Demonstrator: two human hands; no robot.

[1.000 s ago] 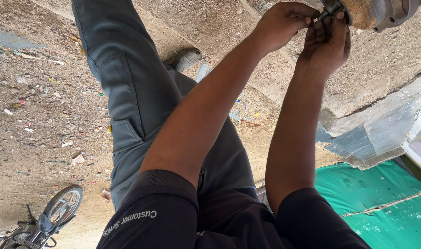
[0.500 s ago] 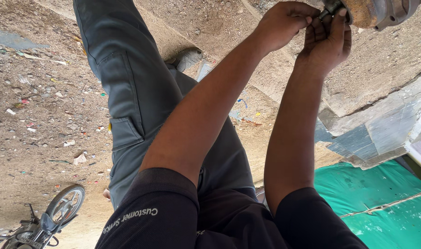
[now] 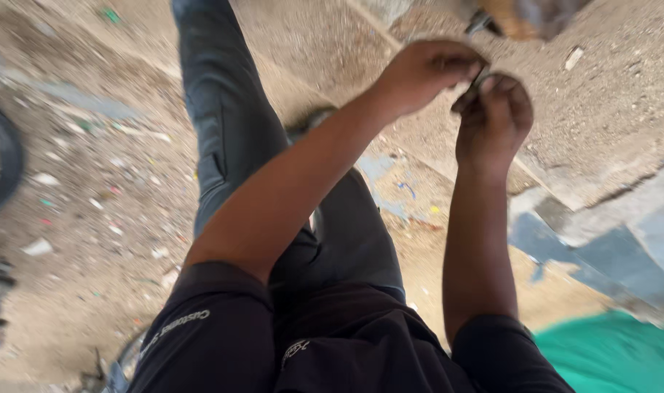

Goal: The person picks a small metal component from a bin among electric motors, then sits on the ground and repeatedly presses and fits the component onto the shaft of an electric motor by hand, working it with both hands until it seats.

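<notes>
We count two bare hands, both raised in front of us above the dusty ground (image 3: 77, 218). Our left hand (image 3: 427, 73) and right hand (image 3: 496, 120) meet around one small dark metal piece (image 3: 472, 89). The fingers of the left hand are curled closed over its upper end, and the fingers of the right hand are bent against its lower end; the blur keeps us from telling which hand carries the weight. The piece sits between the two hands, just below one rusty metal part (image 3: 514, 14) at the top edge of the view, and apart from it.

One grey trouser leg (image 3: 223, 124) stretches away from us, with one shoe (image 3: 310, 120) partly hidden behind the left forearm. One dark tyre (image 3: 1, 164) shows at the left edge, one green sheet (image 3: 616, 360) at the lower right, and many scraps of litter lie scattered over the ground, too blurred to count.

Half a second ago both hands were up at the rusty part, pressed against it. Now they have dropped lower and hold the piece clear of it. The view has also swung: the tyre has moved from the lower left to the left edge, and everything is more blurred.
</notes>
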